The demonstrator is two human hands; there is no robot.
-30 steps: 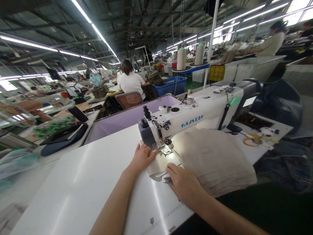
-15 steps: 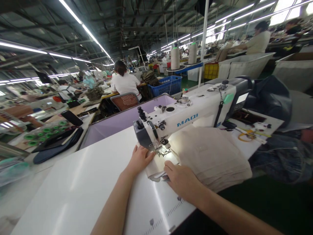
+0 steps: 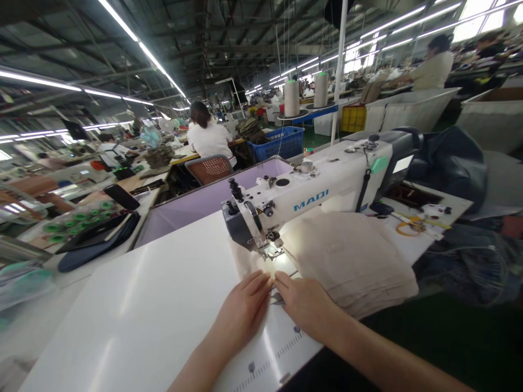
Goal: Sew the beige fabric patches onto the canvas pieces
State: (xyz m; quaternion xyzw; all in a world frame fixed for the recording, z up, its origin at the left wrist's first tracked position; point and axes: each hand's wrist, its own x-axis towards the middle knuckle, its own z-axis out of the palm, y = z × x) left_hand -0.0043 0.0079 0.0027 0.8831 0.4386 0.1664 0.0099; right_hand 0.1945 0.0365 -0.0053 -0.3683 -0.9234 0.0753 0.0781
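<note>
A white sewing machine [image 3: 314,196] stands before me, its lamp lighting the needle area. Beige fabric [image 3: 244,260] lies under and beside the presser foot [image 3: 273,251]. Just in front of the foot, my left hand [image 3: 247,302] pinches the near edge of this fabric, fingers closed. My right hand [image 3: 304,299] grips the same edge close beside it, thumb and fingers pressed together. The two hands' fingertips nearly meet. To the right of the needle, a stack of beige fabric pieces [image 3: 351,256] rests under the machine arm, next to my right hand.
The white table [image 3: 134,310] extends to the left. Behind it is a lilac-lined bin [image 3: 183,209]. Scissors with orange handles [image 3: 408,226] lie at the right, near denim cloth [image 3: 469,267]. Thread cones [image 3: 291,99] stand behind the machine. A person in white [image 3: 210,136] sits ahead.
My left hand has moved back toward me and right, from lying flat beside the presser foot to pinching the fabric's near edge. My right hand has barely moved.
</note>
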